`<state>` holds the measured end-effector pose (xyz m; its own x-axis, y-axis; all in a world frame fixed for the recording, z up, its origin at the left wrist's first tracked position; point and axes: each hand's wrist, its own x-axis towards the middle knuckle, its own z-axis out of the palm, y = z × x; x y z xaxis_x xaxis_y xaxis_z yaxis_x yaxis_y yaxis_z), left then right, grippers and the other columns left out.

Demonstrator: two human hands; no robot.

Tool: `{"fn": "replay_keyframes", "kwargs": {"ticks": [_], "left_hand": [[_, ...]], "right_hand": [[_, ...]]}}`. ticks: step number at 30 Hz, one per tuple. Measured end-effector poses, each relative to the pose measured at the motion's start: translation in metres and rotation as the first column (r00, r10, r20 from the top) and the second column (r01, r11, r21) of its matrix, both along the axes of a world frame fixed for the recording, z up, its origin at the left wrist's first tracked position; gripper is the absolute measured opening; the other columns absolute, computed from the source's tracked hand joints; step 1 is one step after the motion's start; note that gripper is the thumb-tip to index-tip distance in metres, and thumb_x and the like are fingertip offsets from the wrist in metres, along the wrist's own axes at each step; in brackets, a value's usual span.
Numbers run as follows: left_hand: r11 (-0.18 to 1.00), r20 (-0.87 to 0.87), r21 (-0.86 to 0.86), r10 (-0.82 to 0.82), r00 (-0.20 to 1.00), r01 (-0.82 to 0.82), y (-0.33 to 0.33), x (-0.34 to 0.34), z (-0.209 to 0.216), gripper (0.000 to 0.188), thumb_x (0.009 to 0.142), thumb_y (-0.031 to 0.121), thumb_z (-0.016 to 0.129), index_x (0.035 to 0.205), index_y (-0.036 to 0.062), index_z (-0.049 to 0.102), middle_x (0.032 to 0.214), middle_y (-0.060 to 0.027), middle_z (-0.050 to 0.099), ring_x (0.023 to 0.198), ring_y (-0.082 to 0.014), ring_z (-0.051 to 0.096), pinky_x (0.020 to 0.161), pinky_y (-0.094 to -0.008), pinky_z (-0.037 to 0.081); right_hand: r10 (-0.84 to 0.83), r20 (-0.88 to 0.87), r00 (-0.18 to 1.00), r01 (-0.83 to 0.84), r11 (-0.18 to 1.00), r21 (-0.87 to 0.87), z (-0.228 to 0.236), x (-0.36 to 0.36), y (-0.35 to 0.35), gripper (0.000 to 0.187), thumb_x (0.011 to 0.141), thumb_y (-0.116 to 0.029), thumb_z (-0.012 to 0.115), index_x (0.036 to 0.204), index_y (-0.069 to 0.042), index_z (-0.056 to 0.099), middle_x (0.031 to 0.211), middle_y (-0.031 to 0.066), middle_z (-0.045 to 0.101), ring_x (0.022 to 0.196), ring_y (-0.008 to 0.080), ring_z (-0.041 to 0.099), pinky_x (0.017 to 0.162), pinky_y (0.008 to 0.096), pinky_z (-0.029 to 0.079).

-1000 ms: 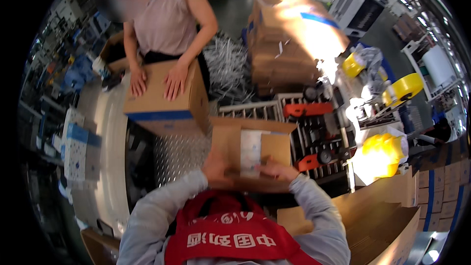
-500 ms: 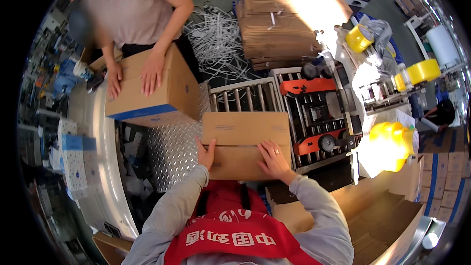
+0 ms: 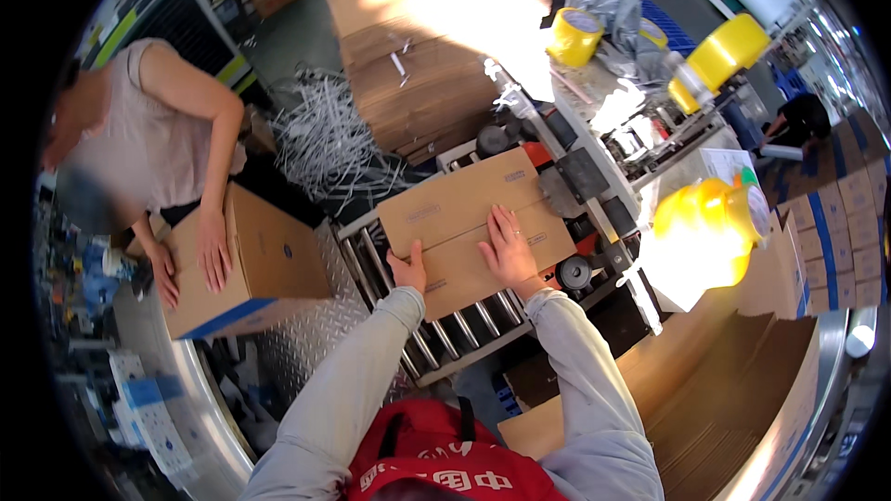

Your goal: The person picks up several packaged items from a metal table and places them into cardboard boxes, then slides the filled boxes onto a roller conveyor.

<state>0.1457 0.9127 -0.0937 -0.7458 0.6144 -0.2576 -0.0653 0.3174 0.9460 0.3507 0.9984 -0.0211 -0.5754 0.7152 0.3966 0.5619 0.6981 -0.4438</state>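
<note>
While carton [image 3: 453, 206] partly hides rollers [image 3: 467, 328] — right grip [image 3: 510, 255] spread atop, left grip [image 3: 406, 274] unclear.

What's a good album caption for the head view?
Left hand and right hand on a box, rollers showing beneath.

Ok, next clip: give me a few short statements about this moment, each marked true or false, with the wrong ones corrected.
1. The left hand and right hand both touch a box. True.
2. That box's top stands open. False: its flaps are folded down.
3. Rollers show along its near side. True.
4. The co-worker has both hands on another box. True.
5. The big tape rolls at the upper right are blue. False: the rolls are yellow.
6. The right hand is a closed fist. False: its fingers are extended.
</note>
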Motion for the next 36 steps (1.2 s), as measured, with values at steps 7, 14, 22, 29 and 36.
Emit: {"fn": "replay_keyframes", "kwargs": {"ticks": [7, 14, 22, 29, 36], "left_hand": [[0.790, -0.333, 0.089, -0.551, 0.765, 0.607, -0.042, 0.048, 0.049, 0.084, 0.083, 0.029, 0.073, 0.145, 0.0013, 0.025, 0.135, -0.0239, 0.038, 0.124, -0.0334, 0.040, 0.099, -0.0417, 0.040], [0.303, 0.146, -0.125, -0.936, 0.320, 0.945, -0.298, -0.082, 0.058, 0.059, 0.083, 0.022, 0.072, 0.132, 0.0026, 0.047, 0.126, -0.0161, 0.052, 0.111, -0.0230, 0.055, 0.089, -0.0335, 0.048], [0.441, 0.072, -0.179, -0.885, 0.459, 0.879, -0.384, -0.194, -0.003, 0.055, 0.086, 0.031, 0.069, 0.128, 0.0010, 0.051, 0.114, -0.0154, 0.061, 0.101, -0.0196, 0.061, 0.085, -0.0328, 0.050], [0.443, 0.205, 0.203, -0.891, 0.405, 0.873, -0.412, -0.161, 0.044, 0.040, 0.090, 0.025, 0.065, 0.121, 0.0023, 0.057, 0.105, -0.0096, 0.065, 0.095, -0.0156, 0.060, 0.082, -0.0299, 0.050], [0.685, 0.510, 0.394, -0.717, 0.474, 0.613, -0.458, -0.186, 0.132, 0.056, 0.093, 0.044, 0.055, 0.133, 0.0058, 0.046, 0.129, -0.0090, 0.052, 0.117, -0.0201, 0.049, 0.097, -0.0397, 0.041]], "right_hand": [[-0.381, -0.022, 0.924, 0.381, 0.924, -0.009, 0.008, 0.043, -0.031, 0.049, 0.076, -0.016, 0.065, 0.119, 0.005, 0.054, 0.133, 0.0302, 0.041, 0.126, 0.0454, 0.039, 0.107, 0.0481, 0.033], [-0.427, 0.179, 0.886, 0.408, 0.903, 0.131, 0.236, 0.039, -0.310, 0.043, 0.086, -0.018, 0.064, 0.125, -0.004, 0.054, 0.132, 0.0139, 0.050, 0.125, 0.0293, 0.048, 0.108, 0.0464, 0.034], [-0.985, 0.167, 0.051, 0.824, 0.136, 0.550, 0.279, 0.201, -0.521, 0.067, 0.064, -0.013, 0.080, 0.125, -0.003, 0.055, 0.121, 0.0206, 0.059, 0.115, 0.0367, 0.055, 0.096, 0.0441, 0.046], [-0.845, -0.276, 0.458, 0.457, -0.042, 0.889, 0.435, 0.103, -0.585, 0.018, 0.082, 0.000, 0.064, 0.099, -0.001, 0.064, 0.090, 0.0106, 0.065, 0.077, 0.0288, 0.064, 0.070, 0.0344, 0.052], [-0.201, 0.068, 0.977, 0.017, 0.394, 0.919, 0.507, -0.106, -0.597, 0.050, 0.066, -0.049, 0.071, 0.072, -0.002, 0.057, 0.064, 0.0082, 0.059, 0.053, 0.0213, 0.056, 0.051, 0.0304, 0.041]]}}
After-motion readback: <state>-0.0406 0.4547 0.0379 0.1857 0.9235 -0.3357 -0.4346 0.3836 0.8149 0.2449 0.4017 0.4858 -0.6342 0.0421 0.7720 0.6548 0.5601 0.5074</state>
